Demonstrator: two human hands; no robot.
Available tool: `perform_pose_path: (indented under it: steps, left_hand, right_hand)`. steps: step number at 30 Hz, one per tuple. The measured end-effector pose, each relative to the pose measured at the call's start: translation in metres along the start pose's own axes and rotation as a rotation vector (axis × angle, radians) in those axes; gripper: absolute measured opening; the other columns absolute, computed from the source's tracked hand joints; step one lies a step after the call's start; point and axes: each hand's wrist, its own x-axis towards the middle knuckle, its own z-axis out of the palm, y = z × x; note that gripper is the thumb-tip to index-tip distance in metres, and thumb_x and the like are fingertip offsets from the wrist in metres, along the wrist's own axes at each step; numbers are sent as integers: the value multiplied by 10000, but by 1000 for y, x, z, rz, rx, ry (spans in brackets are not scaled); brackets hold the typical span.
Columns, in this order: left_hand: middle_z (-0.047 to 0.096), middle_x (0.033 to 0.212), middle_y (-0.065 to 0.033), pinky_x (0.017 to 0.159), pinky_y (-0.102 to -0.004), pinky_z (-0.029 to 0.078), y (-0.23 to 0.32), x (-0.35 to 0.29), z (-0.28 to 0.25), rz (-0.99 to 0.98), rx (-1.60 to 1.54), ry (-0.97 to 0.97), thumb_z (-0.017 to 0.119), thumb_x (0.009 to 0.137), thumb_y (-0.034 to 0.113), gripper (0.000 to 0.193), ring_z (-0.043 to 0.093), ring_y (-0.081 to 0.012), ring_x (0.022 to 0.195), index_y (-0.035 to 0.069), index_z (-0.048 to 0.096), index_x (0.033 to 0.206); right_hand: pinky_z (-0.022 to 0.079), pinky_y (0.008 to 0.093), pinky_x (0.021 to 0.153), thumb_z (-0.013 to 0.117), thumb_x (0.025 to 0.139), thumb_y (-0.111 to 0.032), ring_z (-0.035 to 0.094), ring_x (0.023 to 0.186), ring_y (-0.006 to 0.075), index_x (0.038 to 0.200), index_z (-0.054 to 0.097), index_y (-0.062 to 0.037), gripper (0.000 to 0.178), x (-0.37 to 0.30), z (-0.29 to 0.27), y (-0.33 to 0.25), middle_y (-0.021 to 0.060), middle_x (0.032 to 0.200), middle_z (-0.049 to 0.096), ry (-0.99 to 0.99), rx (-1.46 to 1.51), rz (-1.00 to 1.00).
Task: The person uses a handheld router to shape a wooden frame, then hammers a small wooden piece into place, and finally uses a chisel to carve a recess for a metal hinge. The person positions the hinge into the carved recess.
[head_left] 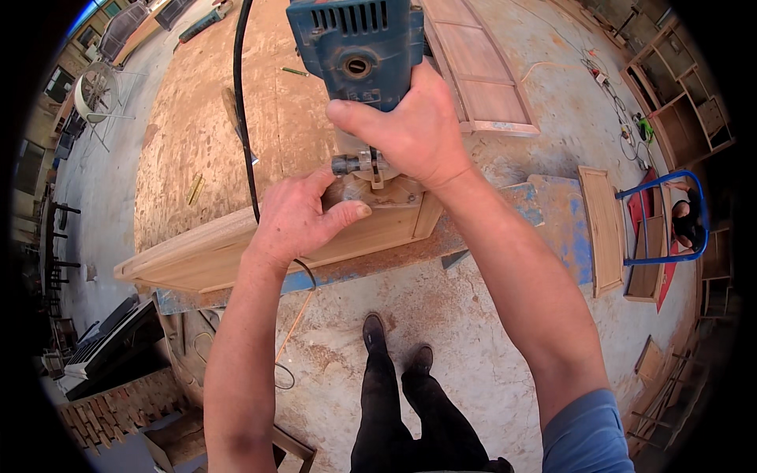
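My right hand (pixel 422 130) is wrapped around the lower body of a blue trim router (pixel 355 47), thumb across its near side. The router stands upright, its base (pixel 382 189) on the upper edge of a framed wooden panel (pixel 363 232) at the bench's near side. My left hand (pixel 303 213) grips that panel's edge just left of the base, thumb stretched toward the router. Its index finger reaches the dark knob (pixel 345 164) beside the base; the other fingertips are hidden. A black power cord (pixel 240 94) hangs left of the router and passes behind my left hand.
On the wooden worktop (pixel 189 142) lie a green pencil (pixel 296 72), a yellow strip (pixel 195 189) and a chisel-like tool (pixel 236 118). Another framed panel (pixel 481 71) lies beyond the router. At right stand a cabinet door (pixel 601 229) and a blue-framed cart (pixel 662 256); a person is beside it.
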Motion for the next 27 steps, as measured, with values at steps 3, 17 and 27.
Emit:
perform_pose_path:
  steps: [3, 17, 27]
  left_hand:
    - [675, 764, -188, 692, -432, 509, 3, 1, 2, -7, -2, 17, 727, 759, 714, 804, 679, -367, 756, -11, 732, 1107]
    - [671, 736, -167, 722, -446, 522, 10, 5, 11, -63, 119, 64, 722, 713, 766, 829, 695, -354, 796, 31, 739, 1097]
    - [722, 837, -182, 786, -465, 529, 16, 9, 10, -137, 179, -1, 708, 691, 776, 868, 709, -373, 869, 29, 733, 1133]
  right_hand:
    - [583, 377, 795, 907, 657, -336, 727, 858, 273, 1035, 676, -4, 554, 1, -3, 4, 144, 944, 736, -11, 49, 21]
    - [581, 373, 826, 899, 664, -324, 732, 883, 277, 1102, 651, -15, 591, 2, -18, 1, 138, 966, 752, 13, -44, 12]
    - [579, 379, 828, 903, 660, -330, 732, 891, 282, 1092, 657, -11, 591, 2, -20, 1, 143, 964, 752, 8, -35, 57]
